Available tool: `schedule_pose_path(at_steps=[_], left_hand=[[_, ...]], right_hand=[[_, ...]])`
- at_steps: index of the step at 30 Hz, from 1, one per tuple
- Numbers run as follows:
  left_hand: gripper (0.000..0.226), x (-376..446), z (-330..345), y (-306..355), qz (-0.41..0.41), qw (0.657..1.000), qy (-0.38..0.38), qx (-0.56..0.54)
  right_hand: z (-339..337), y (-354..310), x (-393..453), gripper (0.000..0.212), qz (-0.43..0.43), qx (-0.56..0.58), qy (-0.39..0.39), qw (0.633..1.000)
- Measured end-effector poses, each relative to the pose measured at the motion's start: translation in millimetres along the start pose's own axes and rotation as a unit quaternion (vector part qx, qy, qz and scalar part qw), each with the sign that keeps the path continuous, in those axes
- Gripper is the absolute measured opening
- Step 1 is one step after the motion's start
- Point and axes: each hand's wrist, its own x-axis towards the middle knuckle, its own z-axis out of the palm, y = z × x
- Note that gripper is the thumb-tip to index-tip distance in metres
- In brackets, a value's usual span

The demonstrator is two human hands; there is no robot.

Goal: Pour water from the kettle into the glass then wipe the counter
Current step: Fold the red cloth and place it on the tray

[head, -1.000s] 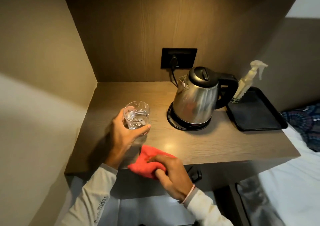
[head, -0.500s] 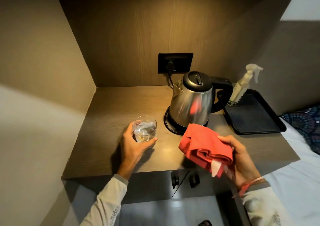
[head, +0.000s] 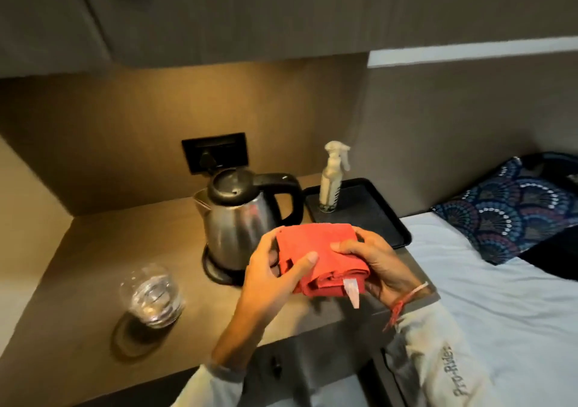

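I see one steel kettle [head: 239,223] upright on its round base, spout toward the left, black handle toward the right, lid shut. One glass [head: 151,294] stands upright on the wooden counter [head: 84,269], well to the left of the kettle, and there is clear water in it. One red cloth [head: 322,259] is up off the counter in front of the kettle, folded into a thick pad with its long side running left to right and a white label hanging from its lower edge. My left hand [head: 272,278] grips the cloth's left end, thumb on top; my right hand [head: 375,259] is clamped round its right end. One black tray [head: 369,216] sits right of the kettle, holding a single upright spray bottle [head: 332,181]; I cannot tell what is in the bottle.
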Motion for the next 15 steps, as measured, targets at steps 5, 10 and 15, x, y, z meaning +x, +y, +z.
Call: schedule_pose_path(at_steps=[5, 10, 15], left_hand=[[0.050, 70, 103, -9, -0.006, 0.998, 0.042, 0.038], [0.060, 118, 166, -26, -0.017, 0.989, 0.055, 0.133], [0.045, 133, 172, -44, -0.056, 0.980, -0.002, 0.192]], right_hand=[[-84, -27, 55, 0.040, -0.052, -0.144, 0.150, 0.977], [-138, -37, 107, 0.056, -0.027, -0.336, 0.220, 0.915], [-142, -32, 123, 0.056, -0.002, -0.437, 0.179, 0.882]])
